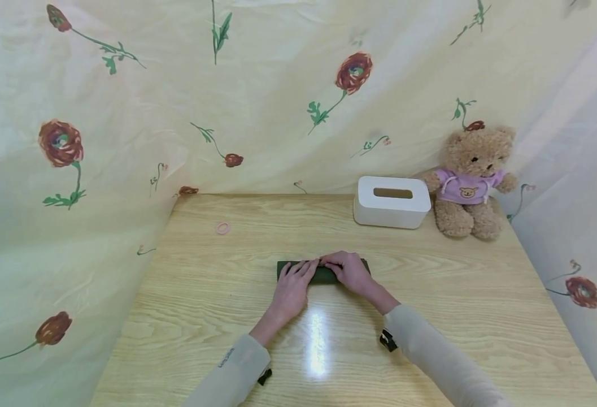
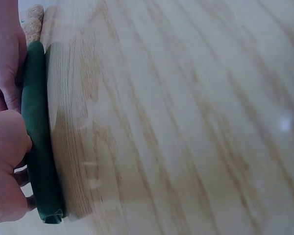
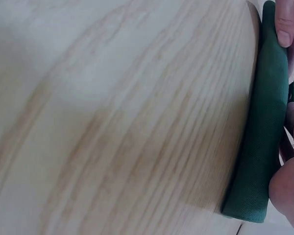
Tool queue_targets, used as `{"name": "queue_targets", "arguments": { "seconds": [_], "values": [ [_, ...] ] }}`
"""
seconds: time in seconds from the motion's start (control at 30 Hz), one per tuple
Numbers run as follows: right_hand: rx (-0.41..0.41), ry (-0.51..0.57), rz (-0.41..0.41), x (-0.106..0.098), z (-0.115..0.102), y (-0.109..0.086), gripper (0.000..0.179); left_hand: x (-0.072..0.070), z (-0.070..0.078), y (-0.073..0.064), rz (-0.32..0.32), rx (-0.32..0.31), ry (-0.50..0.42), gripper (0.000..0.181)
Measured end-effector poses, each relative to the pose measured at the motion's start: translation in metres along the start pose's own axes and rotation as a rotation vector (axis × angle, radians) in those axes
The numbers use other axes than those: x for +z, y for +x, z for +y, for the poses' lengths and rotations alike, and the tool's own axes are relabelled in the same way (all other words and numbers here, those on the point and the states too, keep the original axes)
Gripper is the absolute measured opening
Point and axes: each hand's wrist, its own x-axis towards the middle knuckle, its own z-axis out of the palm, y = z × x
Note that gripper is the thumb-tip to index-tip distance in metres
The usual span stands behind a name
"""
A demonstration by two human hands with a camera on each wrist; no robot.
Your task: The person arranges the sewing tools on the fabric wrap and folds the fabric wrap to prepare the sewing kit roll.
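A long, narrow dark green fabric roll (image 1: 323, 276) lies crosswise on the wooden table. My left hand (image 1: 292, 291) holds its left part, fingers spread over the top and the thumb against the near side. Toward the right part, my right hand (image 1: 353, 275) has curled fingers and pinches at the far upper edge, close to the left fingertips. In the right wrist view a small dark piece (image 3: 291, 92) shows there beside the roll (image 3: 262, 132); it is mostly hidden by the fingers. The roll's left end (image 2: 53, 215) shows folded fabric in the left wrist view.
A white tissue box (image 1: 392, 202) stands at the back right of the table (image 1: 201, 316), beside a seated teddy bear (image 1: 473, 181) in a purple top. A small pink ring (image 1: 222, 228) lies at the back left. Flower-patterned cloth (image 1: 268, 96) hangs behind and at both sides.
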Motion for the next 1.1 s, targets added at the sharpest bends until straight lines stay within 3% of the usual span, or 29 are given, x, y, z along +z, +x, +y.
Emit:
{"name": "queue_targets", "arguments": {
  "seconds": [0.33, 0.6, 0.87, 1.1],
  "values": [
    [-0.173, -0.172, -0.063, -0.004, -0.006, -0.011, 0.024, -0.001, 0.004, -0.001, -0.014, 0.028, 0.076, 0.072],
    [-0.195, -0.366, -0.106, 0.001, -0.011, -0.032, 0.060, 0.002, 0.005, -0.004, 0.011, 0.059, 0.156, 0.066],
    [-0.246, -0.560, -0.064, 0.009, -0.010, -0.038, 0.058, 0.006, 0.005, -0.005, 0.061, 0.075, 0.201, 0.054],
    [-0.264, -0.591, -0.056, 0.012, -0.011, -0.039, 0.059, 0.006, 0.007, -0.006, 0.075, 0.074, 0.224, 0.058]
  ]
}}
